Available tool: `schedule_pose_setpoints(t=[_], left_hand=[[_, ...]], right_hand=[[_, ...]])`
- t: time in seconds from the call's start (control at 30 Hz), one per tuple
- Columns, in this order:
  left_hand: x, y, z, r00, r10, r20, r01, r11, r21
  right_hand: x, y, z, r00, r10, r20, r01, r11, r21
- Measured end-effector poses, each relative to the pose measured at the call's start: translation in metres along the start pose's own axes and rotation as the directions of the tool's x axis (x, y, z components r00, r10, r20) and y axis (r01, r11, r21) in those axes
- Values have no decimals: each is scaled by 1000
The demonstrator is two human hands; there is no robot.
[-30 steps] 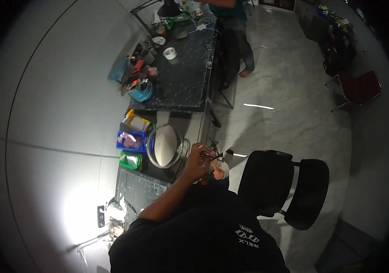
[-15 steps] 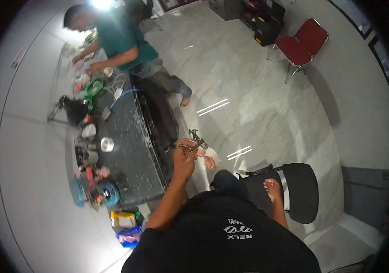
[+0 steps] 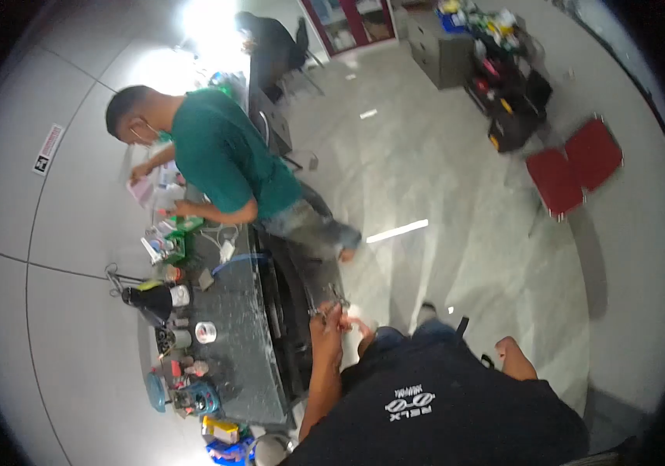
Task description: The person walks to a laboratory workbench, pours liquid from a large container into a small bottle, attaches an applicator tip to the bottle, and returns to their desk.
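My left hand [image 3: 325,335], closed, grips a dark metal hinged frame [image 3: 335,297] that looks like a dental articulator. A pink piece [image 3: 359,324] and a pale piece show beside the fingers, blurred. This hand is in front of my body, just off the near edge of the dark workbench [image 3: 239,311]. On the other side, my right hand [image 3: 506,348] hangs over the floor with fingers curled in, apparently holding nothing.
A co-worker in a green shirt [image 3: 216,147] leans over the bench, handling a pinkish bag. A black lamp [image 3: 148,301], a white roll [image 3: 206,332] and a blue device [image 3: 204,398] stand on it. A red chair [image 3: 577,167] and a drawer cabinet [image 3: 441,58] are at right.
My view has swung, so the bench and co-worker sit lower and more of the far room shows. The black chair beside me has left view. My left hand keeps the frame.
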State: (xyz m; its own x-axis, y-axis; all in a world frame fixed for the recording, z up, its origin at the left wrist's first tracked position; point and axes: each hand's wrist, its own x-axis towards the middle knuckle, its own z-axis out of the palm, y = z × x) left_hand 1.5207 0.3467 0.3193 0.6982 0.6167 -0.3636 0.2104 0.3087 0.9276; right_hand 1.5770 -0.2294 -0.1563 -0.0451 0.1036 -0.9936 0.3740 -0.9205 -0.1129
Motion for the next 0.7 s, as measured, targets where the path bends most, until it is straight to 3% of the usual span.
schedule_pose_setpoints(t=[0.03, 0.07, 0.1, 0.13, 0.17, 0.23, 0.27, 0.33, 0.4, 0.43, 0.47, 0.5, 0.53, 0.57, 0.6, 0.63, 0.67, 0.7], left_hand=[[14, 6, 12, 1000, 13, 7, -13, 1000, -25], [24, 10, 22, 1000, 5, 5, -5, 999, -49], [37, 11, 34, 1000, 22, 14, -21, 998, -64], [52, 12, 40, 999, 44, 28, -42, 996, -78], [65, 19, 52, 999, 25, 19, -24, 997, -68], [101, 30, 74, 1000, 21, 14, -20, 999, -37], [121, 33, 84, 999, 28, 20, -28, 999, -15], [168, 35, 106, 999, 27, 18, -26, 998, -64], [222, 47, 129, 999, 29, 30, -25, 993, -112], [251, 58, 140, 996, 64, 54, -58, 992, -115], [274, 64, 147, 993, 90, 75, -80, 990, -116], [303, 70, 157, 996, 58, 74, -49, 991, -125], [332, 88, 169, 993, 77, 85, -65, 988, -141], [352, 105, 181, 991, 95, 99, -85, 991, -102], [376, 123, 196, 988, 113, 108, -107, 992, -64], [400, 139, 210, 983, 132, 129, -123, 990, -73], [423, 154, 225, 983, 138, 123, -127, 988, -90], [446, 169, 239, 976, 151, 156, -138, 986, -96]], right_hand=[[-5, 16, -58, 838, 82, -540, -79, 996, 28], [-16, 28, -104, 424, 123, -897, -124, 989, 78], [-91, 25, -182, 451, 119, -884, -135, 989, 63], [-142, 11, -239, 399, 277, -874, 240, 889, 391], [-184, -5, -293, 409, 425, -808, 581, 561, 590], [-238, -21, -379, 304, 383, -872, 680, 554, 480], [-245, -27, -405, 307, 376, -874, 673, 565, 479], [-257, -35, -455, 182, 417, -891, 701, 580, 415], [-188, -4, -479, 188, 437, -879, 601, 657, 456], [-208, -23, -479, 347, 446, -825, 544, 621, 564], [-190, -26, -470, 417, 469, -779, 574, 529, 626], [-62, 39, -448, 191, 204, -960, 173, 956, 238], [-90, 21, -438, 559, 179, -810, -30, 980, 196], [-77, 11, -403, 746, 17, -666, -131, 984, -122], [-67, 13, -390, 898, -69, -434, -144, 886, -440], [-64, 11, -379, 904, -96, -417, -55, 941, -334], [-74, 2, -384, 867, -26, -497, 18, 1000, -22], [-85, -5, -397, 838, 60, -542, 105, 958, 268]])
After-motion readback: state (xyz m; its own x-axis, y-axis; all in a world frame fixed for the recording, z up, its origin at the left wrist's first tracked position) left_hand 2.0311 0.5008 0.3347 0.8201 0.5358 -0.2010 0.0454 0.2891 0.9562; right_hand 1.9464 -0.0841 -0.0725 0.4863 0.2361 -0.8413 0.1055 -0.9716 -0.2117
